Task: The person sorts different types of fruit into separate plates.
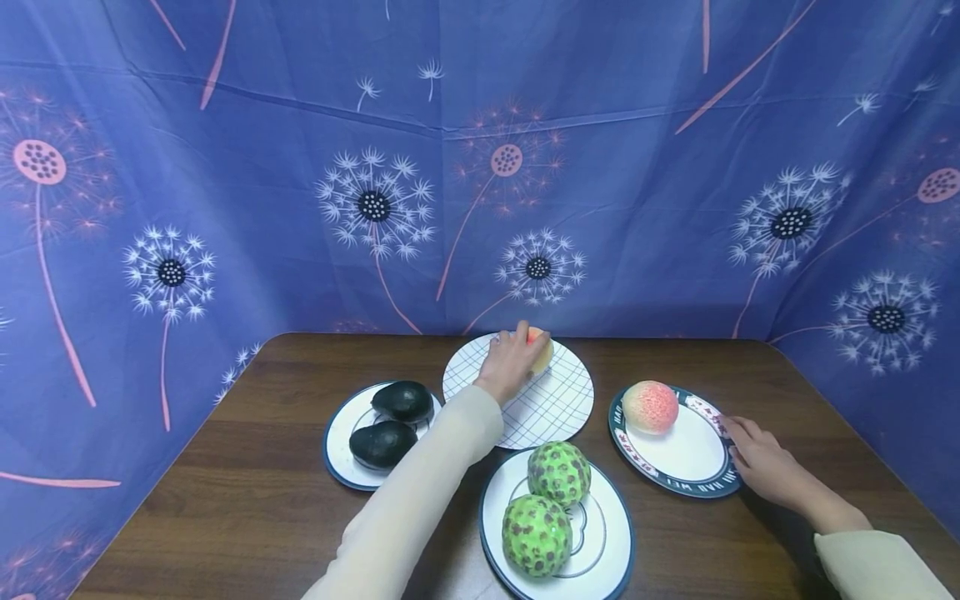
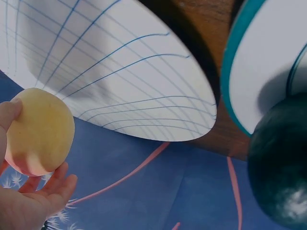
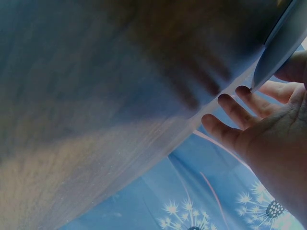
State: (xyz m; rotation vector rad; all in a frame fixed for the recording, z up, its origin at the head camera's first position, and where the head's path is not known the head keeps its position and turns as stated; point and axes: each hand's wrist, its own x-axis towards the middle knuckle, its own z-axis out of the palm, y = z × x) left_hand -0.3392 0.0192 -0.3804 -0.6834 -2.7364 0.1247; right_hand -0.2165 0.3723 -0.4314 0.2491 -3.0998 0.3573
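My left hand (image 1: 507, 367) grips a yellow and red peach (image 2: 42, 132) between thumb and fingers, above the far part of a white plate with blue grid lines (image 1: 558, 408). In the left wrist view the peach appears apart from that plate. My right hand (image 1: 772, 468) holds the right rim of a green-bordered plate (image 1: 693, 454), thumb and fingers on either side of the edge in the right wrist view. A second, pinkish peach (image 1: 650, 407) rests on the left part of this plate.
Two dark green avocado-like fruits (image 1: 383, 444) lie on a blue-rimmed plate (image 1: 341, 442) at the left. Two green, brown-spotted balls (image 1: 537, 535) sit on stacked plates (image 1: 611, 542) at the front middle. A blue dandelion-print cloth (image 1: 637, 167) hangs behind the wooden table (image 1: 225, 467).
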